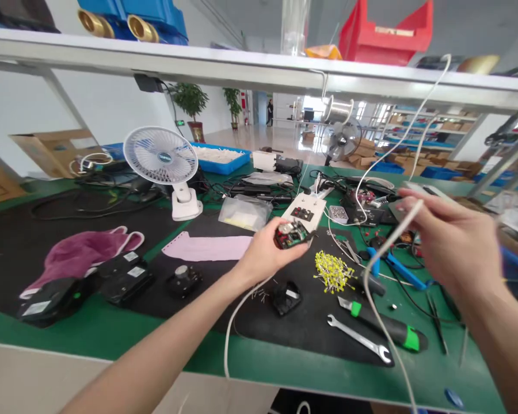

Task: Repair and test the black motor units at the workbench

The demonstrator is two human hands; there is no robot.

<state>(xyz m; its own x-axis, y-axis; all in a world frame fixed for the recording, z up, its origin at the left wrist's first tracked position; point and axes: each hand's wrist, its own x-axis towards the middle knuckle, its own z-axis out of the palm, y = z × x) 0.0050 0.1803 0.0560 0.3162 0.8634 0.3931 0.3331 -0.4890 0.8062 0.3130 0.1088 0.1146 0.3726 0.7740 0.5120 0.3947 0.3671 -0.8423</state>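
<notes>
My left hand [270, 253] is closed around a small electronic assembly [290, 234] with a green circuit board and a round silvery part, held above the black mat. My right hand [453, 241], smeared by motion, is raised over the right side of the bench. Its fingers are closed at a white cable [386, 247], which hangs down past the bench edge. Below my left hand lies an open black housing [286, 298], with several small screws [259, 295] beside it. A similar black unit with a round silvery part [185, 280] sits farther left on the mat.
Yellow-headed terminals [333, 271] are heaped mid-mat. A wrench [359, 339], a green-black handled tool [384, 325], blue-handled pliers [399, 270] and tweezers [437, 322] lie right. A white fan [162, 158], black units [125, 277] and a purple cloth [75, 256] stand left. A shelf [242, 63] spans overhead.
</notes>
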